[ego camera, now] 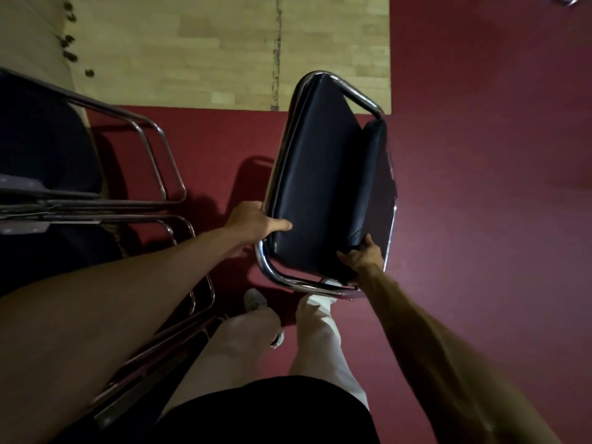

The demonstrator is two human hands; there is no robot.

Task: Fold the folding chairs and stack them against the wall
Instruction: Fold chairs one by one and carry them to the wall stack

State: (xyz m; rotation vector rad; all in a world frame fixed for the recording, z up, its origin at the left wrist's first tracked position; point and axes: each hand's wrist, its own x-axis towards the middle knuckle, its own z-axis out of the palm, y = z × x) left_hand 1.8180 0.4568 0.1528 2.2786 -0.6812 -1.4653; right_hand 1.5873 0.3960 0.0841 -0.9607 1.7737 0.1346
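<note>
A folded chair (323, 174) with dark padding and a chrome tube frame is held above the red floor in front of me. My left hand (253, 222) grips its left frame tube, the thumb lying across the dark cushion. My right hand (363, 256) grips the lower right edge of the padding near the frame. To the left, several folded chairs (96, 200) of the same kind lean together in a stack.
The red floor (480, 187) spreads to the right and ahead. A pale wood-pattern surface (208, 49) lies beyond the held chair. My legs in light trousers (307, 344) and white shoes stand just below the chair.
</note>
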